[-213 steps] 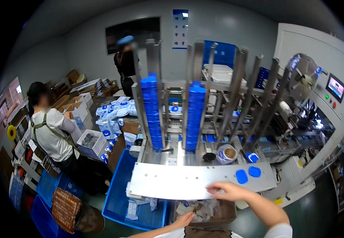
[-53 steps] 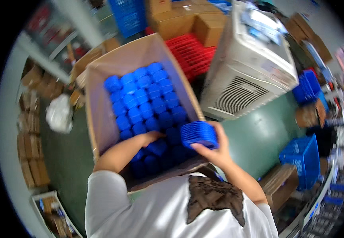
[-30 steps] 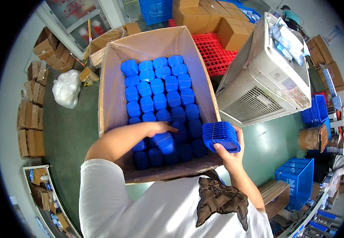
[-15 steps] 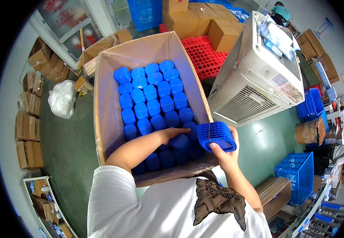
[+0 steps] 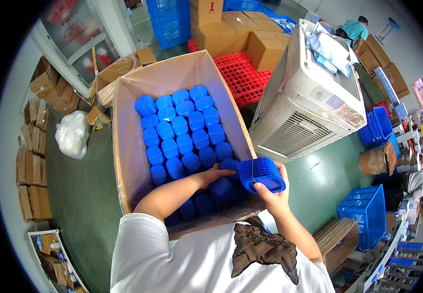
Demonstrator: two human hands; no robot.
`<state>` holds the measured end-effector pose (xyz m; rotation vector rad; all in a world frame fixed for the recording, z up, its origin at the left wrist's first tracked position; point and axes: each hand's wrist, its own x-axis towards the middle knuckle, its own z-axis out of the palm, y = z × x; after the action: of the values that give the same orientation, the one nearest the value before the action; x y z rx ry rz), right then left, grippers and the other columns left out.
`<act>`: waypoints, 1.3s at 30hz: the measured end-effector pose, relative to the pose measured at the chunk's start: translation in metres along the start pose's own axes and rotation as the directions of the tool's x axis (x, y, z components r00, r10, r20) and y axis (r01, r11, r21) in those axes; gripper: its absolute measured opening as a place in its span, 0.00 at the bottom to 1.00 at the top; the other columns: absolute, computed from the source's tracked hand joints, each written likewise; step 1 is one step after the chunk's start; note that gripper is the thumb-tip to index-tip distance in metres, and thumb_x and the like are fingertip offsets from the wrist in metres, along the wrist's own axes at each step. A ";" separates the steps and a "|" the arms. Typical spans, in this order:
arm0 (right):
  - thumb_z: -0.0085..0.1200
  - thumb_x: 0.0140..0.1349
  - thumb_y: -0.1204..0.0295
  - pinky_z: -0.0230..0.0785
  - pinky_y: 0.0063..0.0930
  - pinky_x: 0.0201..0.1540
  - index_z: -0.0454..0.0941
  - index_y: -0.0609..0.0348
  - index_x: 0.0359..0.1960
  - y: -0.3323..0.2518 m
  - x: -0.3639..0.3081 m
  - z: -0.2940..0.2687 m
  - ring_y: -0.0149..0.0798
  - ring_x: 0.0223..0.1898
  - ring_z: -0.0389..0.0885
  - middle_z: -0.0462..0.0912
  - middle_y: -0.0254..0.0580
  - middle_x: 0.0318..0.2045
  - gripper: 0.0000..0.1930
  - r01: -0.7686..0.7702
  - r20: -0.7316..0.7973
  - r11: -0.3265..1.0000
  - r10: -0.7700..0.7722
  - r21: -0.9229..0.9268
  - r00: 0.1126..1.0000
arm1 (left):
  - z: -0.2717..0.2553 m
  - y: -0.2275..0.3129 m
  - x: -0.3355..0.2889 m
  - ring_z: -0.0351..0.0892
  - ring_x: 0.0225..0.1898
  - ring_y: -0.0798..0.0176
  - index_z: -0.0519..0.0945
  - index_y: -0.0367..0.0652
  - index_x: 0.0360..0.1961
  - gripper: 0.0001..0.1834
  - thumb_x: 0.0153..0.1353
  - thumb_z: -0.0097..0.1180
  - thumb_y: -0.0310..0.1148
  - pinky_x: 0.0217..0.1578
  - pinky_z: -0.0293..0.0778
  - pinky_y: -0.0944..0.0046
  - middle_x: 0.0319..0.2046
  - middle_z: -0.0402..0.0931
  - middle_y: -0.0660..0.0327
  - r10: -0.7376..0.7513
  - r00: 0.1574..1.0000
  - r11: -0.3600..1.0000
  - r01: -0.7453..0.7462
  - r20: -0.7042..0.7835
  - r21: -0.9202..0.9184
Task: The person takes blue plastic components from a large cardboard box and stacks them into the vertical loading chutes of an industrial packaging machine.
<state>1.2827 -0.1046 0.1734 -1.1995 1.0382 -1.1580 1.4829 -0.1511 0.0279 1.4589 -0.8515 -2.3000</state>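
Head view: the green floor (image 5: 77, 205) carries a big open cardboard carton (image 5: 129, 127) right in front of the person, its walls lined with clear plastic film. To the right of the carton stands a white machine with a grille (image 5: 297, 95), and a red pallet (image 5: 240, 80) lies beyond the carton's far right side. A blue crate (image 5: 370, 222) sits farther off to the right.

Inside the carton, tied stacks of blue lids (image 5: 179, 125) lie side by side, four abreast where the light is good. Judging from this, the work is at an early point for this carton: one bundle is out, and nearly the whole visible layer is left. The near end is in shadow, so any gap there cannot be made out.

The bundle that is out, a held stack (image 5: 262, 172) with a thin tie around it, is just above the carton's near right edge. The right hand (image 5: 275, 195) has it firmly: the thumb (image 5: 258, 187) presses on its near face, and the fingers wrap around its right side and out of sight behind. The left hand (image 5: 212, 177) is down inside the carton, fingers extended rightward over the stacks, their tips beside one near the held stack; whether they grip any stack cannot be told.
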 end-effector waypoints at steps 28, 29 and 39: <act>0.58 0.46 0.56 0.64 0.52 0.54 0.63 0.53 0.55 -0.024 -0.059 -0.182 0.50 0.52 0.71 0.72 0.46 0.49 0.34 0.003 -0.202 0.616 0.253 0.788 0.946 | 0.048 0.088 -0.100 0.68 0.32 0.53 0.63 0.57 0.59 0.43 0.42 0.59 0.62 0.28 0.64 0.60 0.48 0.69 0.53 0.542 0.691 0.646 0.023 0.479 -0.763; 0.58 0.46 0.57 0.64 0.51 0.54 0.63 0.53 0.55 -0.031 -0.066 -0.200 0.49 0.52 0.71 0.72 0.46 0.50 0.34 0.021 -0.227 0.664 0.226 0.748 0.947 | 0.077 0.104 -0.095 0.68 0.33 0.52 0.63 0.57 0.59 0.44 0.42 0.60 0.62 0.28 0.64 0.59 0.49 0.69 0.53 0.523 0.674 0.693 0.020 0.522 -0.721; 0.64 0.47 0.66 0.64 0.31 0.53 0.64 0.60 0.53 -0.135 -0.169 -0.393 0.36 0.49 0.72 0.72 0.44 0.48 0.32 0.199 -0.272 0.915 -0.303 -0.351 0.913 | 0.382 0.126 0.071 0.69 0.41 0.40 0.54 0.56 0.64 0.48 0.45 0.61 0.61 0.28 0.69 0.57 0.58 0.58 0.47 0.200 0.267 0.875 0.384 0.943 -0.294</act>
<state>0.8595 0.0103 0.2683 -1.4630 1.3846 -1.4658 1.1012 -0.1627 0.1741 -0.3556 -0.2699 -3.0994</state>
